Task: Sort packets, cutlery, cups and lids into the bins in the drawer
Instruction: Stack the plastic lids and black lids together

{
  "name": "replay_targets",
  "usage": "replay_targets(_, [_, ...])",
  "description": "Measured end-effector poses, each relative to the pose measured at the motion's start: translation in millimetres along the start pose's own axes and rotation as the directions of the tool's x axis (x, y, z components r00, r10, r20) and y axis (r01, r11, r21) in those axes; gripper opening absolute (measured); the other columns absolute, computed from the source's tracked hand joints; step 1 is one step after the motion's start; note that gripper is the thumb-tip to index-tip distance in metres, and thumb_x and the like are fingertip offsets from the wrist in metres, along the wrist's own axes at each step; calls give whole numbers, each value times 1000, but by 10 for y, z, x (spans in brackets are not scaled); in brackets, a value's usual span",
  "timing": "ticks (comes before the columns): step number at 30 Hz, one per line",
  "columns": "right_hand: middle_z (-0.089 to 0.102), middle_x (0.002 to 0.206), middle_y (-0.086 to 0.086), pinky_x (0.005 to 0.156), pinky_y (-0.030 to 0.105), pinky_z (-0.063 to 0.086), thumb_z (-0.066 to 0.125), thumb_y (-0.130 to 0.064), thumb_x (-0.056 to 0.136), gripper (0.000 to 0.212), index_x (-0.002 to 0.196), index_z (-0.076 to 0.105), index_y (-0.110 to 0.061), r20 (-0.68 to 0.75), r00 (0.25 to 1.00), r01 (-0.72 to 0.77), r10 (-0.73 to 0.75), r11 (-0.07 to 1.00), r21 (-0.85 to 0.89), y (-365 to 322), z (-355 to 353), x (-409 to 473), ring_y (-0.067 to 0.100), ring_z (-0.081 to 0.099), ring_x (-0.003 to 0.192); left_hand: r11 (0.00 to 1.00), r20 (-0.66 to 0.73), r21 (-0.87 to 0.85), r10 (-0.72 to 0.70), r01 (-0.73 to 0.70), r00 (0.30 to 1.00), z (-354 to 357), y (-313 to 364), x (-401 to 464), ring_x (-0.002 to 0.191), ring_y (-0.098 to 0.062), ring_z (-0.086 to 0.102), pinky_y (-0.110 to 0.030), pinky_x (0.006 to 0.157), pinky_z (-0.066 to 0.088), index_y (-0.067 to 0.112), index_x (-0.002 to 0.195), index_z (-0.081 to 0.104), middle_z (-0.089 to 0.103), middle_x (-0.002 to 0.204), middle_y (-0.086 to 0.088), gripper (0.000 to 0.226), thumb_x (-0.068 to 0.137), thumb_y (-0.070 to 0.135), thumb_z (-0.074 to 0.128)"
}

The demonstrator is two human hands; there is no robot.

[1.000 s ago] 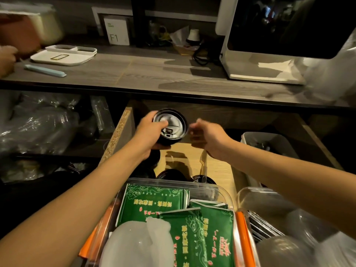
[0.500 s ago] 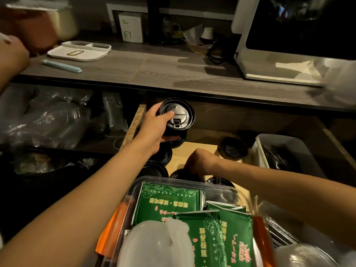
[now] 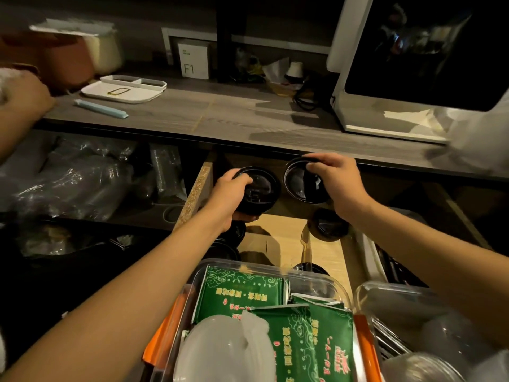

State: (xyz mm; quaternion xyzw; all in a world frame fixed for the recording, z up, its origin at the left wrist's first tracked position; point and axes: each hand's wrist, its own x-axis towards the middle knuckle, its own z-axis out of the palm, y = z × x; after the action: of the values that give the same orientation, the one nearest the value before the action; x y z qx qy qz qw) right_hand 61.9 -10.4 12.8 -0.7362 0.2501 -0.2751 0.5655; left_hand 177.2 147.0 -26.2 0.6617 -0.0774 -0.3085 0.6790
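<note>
Just right of the left hand [image 3: 231, 190], whose fingers curl round a black stack [image 3: 256, 193] of lids, the right hand [image 3: 334, 179] pinches a single lid [image 3: 303, 180] by its upper rim, tilted so its hollow side faces the camera. The two loads sit side by side, a narrow gap apart, above the open drawer [image 3: 278, 244] (more lids lie loose on its floor below both hands). The move likely turns on that gap: the lid lies right of the stack, so the right hand is nearer to bring it across and on top.
</note>
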Motion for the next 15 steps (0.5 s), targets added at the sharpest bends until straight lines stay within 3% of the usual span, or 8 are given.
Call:
replay_targets(3, [71, 101, 3, 76, 33, 61, 62, -11, 92, 18, 106, 72, -18, 24, 999, -26, 26, 999, 18, -70, 120, -1, 16, 68, 93, 998, 83, -10, -54, 55, 995, 35, 3, -37, 104, -32, 66, -45, 67, 61, 25, 125, 57, 63, 123, -9, 29, 102, 42, 49])
replay_targets(6, [71, 99, 5, 78, 33, 60, 64, -13, 91, 16, 105, 72, -14, 13, 996, -91, 90, 996, 27, -24, 306, -28, 18, 69, 93, 995, 124, -11, -95, 97, 988, 53, 13, -82, 104, -32, 68, -43, 66, 62, 27, 137, 51, 64, 124, -9, 52, 98, 62, 43])
replay_targets(9, [71, 91, 4, 70, 27, 58, 65, -13, 91, 9, 97, 71, -16, -3, 992, -127, 127, 991, 42, 22, 473, -74, 16, 69, 86, 995, 179, 20, -98, 96, 979, 71, -14, -133, 98, -34, 71, -52, 74, 62, 27, 130, 54, 66, 117, -11, 59, 93, 71, 41])
replay_targets(11, [70, 89, 4, 69, 28, 58, 66, -13, 91, 8, 95, 71, -15, -4, 984, -175, 175, 982, 72, 35, 559, -111, 18, 69, 84, 996, 212, 28, -83, 79, 974, 92, -36, -177, 98, -33, 71, -51, 74, 62, 27, 126, 58, 67, 117, -10, 57, 92, 70, 45])
replay_targets(15, [68, 89, 1, 67, 25, 54, 60, -11, 93, 13, 98, 71, -17, 27, 979, -204, 202, 970, 133, 13, 641, -227, 13, 66, 82, 999, 220, 32, -31, 25, 975, 88, -26, -278, 98, -30, 69, -39, 57, 58, 29, 122, 60, 66, 118, -10, 30, 101, 48, 49])
